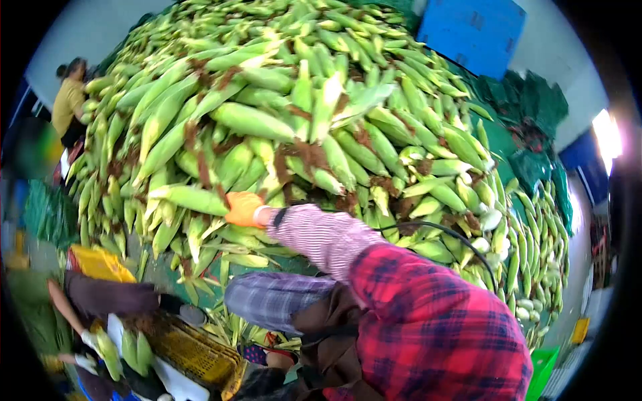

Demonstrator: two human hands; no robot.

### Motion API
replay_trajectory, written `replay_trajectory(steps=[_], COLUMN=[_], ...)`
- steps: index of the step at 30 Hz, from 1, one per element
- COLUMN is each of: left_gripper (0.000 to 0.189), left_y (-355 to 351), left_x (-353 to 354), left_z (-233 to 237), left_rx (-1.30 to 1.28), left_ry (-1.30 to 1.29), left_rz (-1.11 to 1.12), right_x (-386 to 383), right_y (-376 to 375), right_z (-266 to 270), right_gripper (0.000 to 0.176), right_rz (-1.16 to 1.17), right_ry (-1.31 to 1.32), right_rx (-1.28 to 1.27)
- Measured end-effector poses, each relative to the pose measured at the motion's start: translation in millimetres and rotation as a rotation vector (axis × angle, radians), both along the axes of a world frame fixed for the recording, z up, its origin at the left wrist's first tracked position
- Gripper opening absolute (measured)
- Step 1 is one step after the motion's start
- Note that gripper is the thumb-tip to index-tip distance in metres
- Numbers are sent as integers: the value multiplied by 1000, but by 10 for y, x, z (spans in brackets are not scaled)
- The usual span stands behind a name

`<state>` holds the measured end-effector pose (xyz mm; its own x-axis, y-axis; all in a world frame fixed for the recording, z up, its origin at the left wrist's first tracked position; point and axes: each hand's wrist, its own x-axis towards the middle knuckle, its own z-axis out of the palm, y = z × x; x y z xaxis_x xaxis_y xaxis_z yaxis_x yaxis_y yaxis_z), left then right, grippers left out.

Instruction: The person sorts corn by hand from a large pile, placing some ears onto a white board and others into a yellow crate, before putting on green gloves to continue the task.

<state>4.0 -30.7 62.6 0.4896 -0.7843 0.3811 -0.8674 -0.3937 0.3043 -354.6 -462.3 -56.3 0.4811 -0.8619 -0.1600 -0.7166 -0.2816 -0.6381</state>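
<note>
My right hand [244, 209], in an orange glove, reaches left across the front of a big heap of corn [254, 120]. Its fingers are closed around one end of an ear of corn [190, 198] in green husk, which points left from the glove. Brown silk hangs on the ears just above the hand. A striped cuff [321, 234] and a red plaid sleeve [428, 287] cover my arm. My left hand does not show.
At lower left, a co-worker's white-gloved hands [87, 361] handle ears beside a yellow crate [194, 354]. Another person [69, 103] is at the heap's far left. Husks [221, 314] litter the floor. A black cable [455, 234] crosses the corn; a blue panel [471, 33] stands behind.
</note>
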Motion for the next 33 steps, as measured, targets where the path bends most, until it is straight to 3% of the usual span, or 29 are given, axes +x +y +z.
replay_trajectory(steps=[2, 5, 6, 8, 10, 14, 16, 18, 19, 20, 21, 23, 24, 25, 26, 28, 29, 30, 32, 33], left_gripper=[81, 73, 71, 67, 65, 73, 76, 79, 80, 81, 80, 76, 74, 74, 73, 72, 71, 71, 71, 74], left_y=[-107, -309, -389, -560, -786, -1097, -1112, -1171, -1171, -1156, -1133, -1047, -1027, -998, -992, -1006, -1008, -1021, -1045, -1069], left_x=[-164, -414, -468, -535, -778, -1174, -1220, -1157, -1127, -1088, -1071, -1037, -1041, -1022, -1008, -1047, -1047, -1036, -1051, -1075], left_z=[344, 558, 503, 230, 319, 484, 450, 326, 316, 294, 291, 321, 370, 378, 382, 390, 401, 401, 365, 360], left_rx=[-55, -79, -70, -48, -107, -3, 34, 53, 54, 53, 63, 7, 11, -15, -41, -52, -59, -41, -3, 8], left_ry=[38, 39, -4, -207, -253, -292, -267, -249, -251, -241, -218, -191, -145, -117, -88, -69, -64, -82, -121, -138], left_rz=[-50, -108, -111, -116, -255, -302, -330, -344, -356, -356, -335, -322, -301, -304, -313, -318, -310, -321, -328, -324], right_x=[-170, -524, -590, -715, -792, -845, -1105, -1680, -2026, -2559, -3304, -4283, -4682, -5573, -5683, -5828, -5520, -5144, -4090, -3661], right_y=[211, 544, 648, 759, 797, 1097, 1074, 995, 1053, 907, 731, 619, 709, 463, 504, 393, 368, 250, 229, 54], right_z=[134, 511, 512, 715, 748, 1326, 1459, 1596, 1924, 1867, 1989, 2323, 2602, 2501, 2575, 2312, 2164, 2021, 1673, 1555], right_gripper=[59, 43, 43, 44, 45, 56, 56, 56, 53, 44, 36, 50, 50, 44, 53, 59, 72, 74, 59, 44], right_rz=[48, 72, 99, 72, 228, 165, 122, 29, -156, -421, -386, -522, -488, -122, -338, 177, -154, -289, -406, -340], right_ry=[-145, -517, -695, -776, -824, -827, -856, -990, -990, -1016, -1080, -1265, -1526, -1733, -1695, -1553, -1479, -1237, -1118, -964], right_rx=[37, 374, 324, 779, 887, 1042, 994, 773, 650, 387, 394, -98, -177, -191, -354, 38, 31, -68, 38, 97])
